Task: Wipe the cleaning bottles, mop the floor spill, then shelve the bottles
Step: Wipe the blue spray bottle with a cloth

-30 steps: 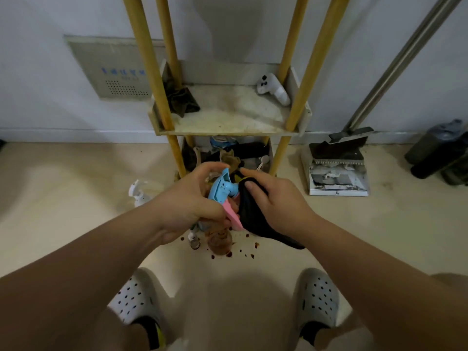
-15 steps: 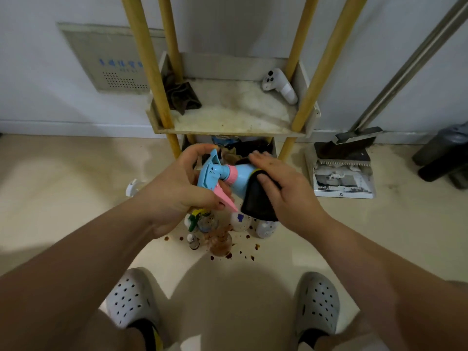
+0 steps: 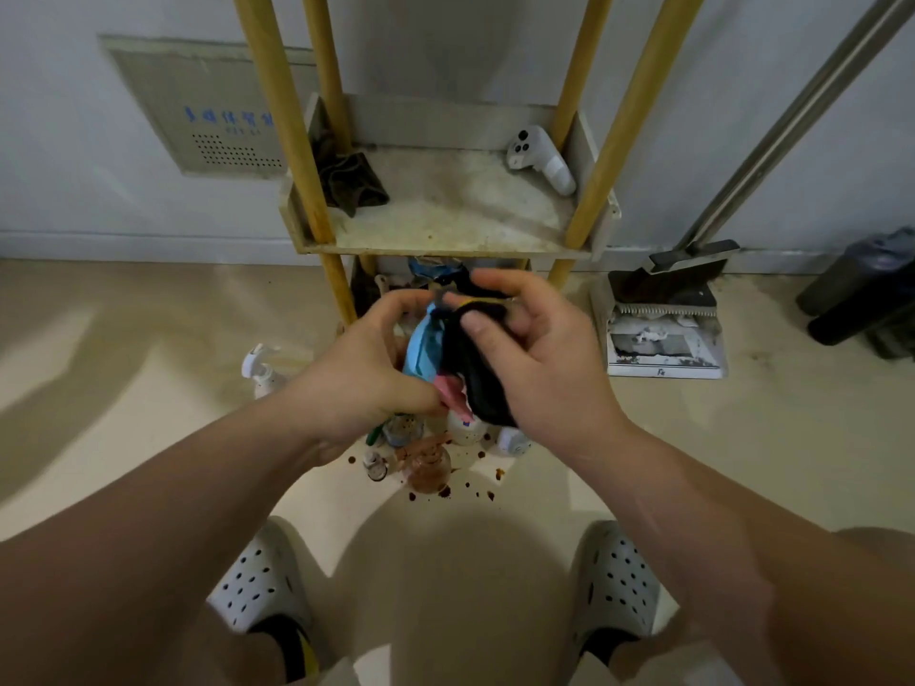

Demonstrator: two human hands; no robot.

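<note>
Blue spray bottle [image 3: 421,346] with pink trigger at centre frame, gripped in left hand [image 3: 361,368], fingers curled round its head. Pinched in right hand [image 3: 544,358]: black cloth [image 3: 478,383], pressed against the bottle's right side. Just below the hands, on floor: cluster of small bottles [image 3: 428,465] amid brown spill spots [image 3: 489,495]. Shelf [image 3: 445,249] in upper centre, above the hands.

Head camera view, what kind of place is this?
Probably a household cleaning corner: a shelf rack holding a rag, a dustpan beside it, and bottles on the floor.
</note>
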